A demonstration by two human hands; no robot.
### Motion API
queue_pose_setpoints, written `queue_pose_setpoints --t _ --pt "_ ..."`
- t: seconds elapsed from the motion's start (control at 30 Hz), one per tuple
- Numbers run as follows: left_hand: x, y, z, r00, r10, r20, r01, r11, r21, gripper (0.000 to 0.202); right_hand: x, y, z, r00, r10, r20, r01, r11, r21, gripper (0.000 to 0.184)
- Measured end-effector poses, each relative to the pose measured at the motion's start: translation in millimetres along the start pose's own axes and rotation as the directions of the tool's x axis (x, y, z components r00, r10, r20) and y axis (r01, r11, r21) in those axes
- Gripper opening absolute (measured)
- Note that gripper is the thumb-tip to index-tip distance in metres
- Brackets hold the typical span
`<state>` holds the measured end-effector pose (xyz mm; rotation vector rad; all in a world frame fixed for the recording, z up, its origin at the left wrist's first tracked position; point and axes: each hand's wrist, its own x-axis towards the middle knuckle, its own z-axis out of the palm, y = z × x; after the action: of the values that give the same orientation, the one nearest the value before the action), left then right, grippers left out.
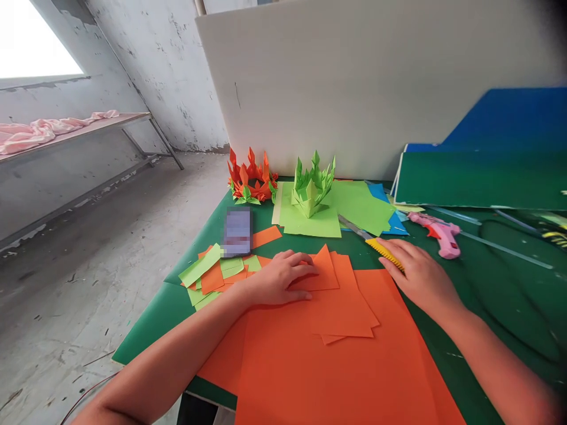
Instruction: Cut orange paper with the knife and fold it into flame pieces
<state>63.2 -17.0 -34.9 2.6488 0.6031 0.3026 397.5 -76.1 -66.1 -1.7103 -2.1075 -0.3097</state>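
Note:
My left hand (286, 277) lies on a small folded piece of orange paper (325, 271), fingers stretched out. That piece rests on several cut orange sheets (349, 313), which sit on larger orange paper (310, 378). My right hand (419, 277) grips a utility knife (385, 254) by its yellow handle. The grey blade points away to the left, its tip by the edge of the light green paper (363, 206). Behind my hands stands a light green folded-paper crown (311, 192). An orange and green one (251, 182) is to its left.
A phone (238, 233) and orange and green paper scraps (212, 274) lie at the left. At the right are a pink glue gun (438, 233), clear glue sticks (505, 249) and a dark cable. A white board (310, 88) and a green board (436, 180) stand behind.

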Motion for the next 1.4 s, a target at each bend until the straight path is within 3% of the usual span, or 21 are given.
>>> queue_pose_setpoints --t 0.2,0.43,0.53,0.7,0.83,1.0,1.13,1.4 --pt "-2 1 0.9 1.000 -0.026 -0.009 0.026 0.999 -0.024 0.050 4 1 10 0.998 0.048 -0.039 -0.049 0.999 -0.011 0.047" --pt "-4 0 1.7 0.997 -0.006 -0.074 0.001 0.997 -0.075 0.049 1 1 -1 0.983 0.072 -0.171 -0.068 0.997 0.031 0.046" --pt "-3 0 -0.3 0.997 0.009 -0.075 -0.012 0.999 -0.044 0.039 -1 -7 -5 0.991 -0.043 -0.124 0.047 0.998 0.029 0.039" --pt "-3 0 -1.1 0.995 0.041 -0.085 -0.042 0.999 -0.012 0.027 0 -22 -6 0.981 -0.194 0.009 0.194 0.981 0.003 0.047" --pt "-4 0 0.3 0.994 0.067 -0.090 -0.068 0.998 -0.004 0.021 2 -29 -9 0.951 -0.297 0.087 0.287 0.952 0.109 0.039" --pt "-3 -1 0.5 0.995 0.078 -0.056 -0.077 0.997 0.029 0.025 2 -31 -9 0.946 -0.306 0.106 0.277 0.934 0.228 0.036" --pt "-2 1 0.5 0.993 0.099 -0.066 -0.100 0.995 -0.016 0.016 1 -31 -9 0.938 -0.307 0.159 0.251 0.921 0.299 0.040" --pt "5 0 4.4 0.991 0.120 -0.057 -0.124 0.990 -0.069 0.030 -1 -31 -9 0.928 -0.324 0.185 0.247 0.905 0.346 0.044"
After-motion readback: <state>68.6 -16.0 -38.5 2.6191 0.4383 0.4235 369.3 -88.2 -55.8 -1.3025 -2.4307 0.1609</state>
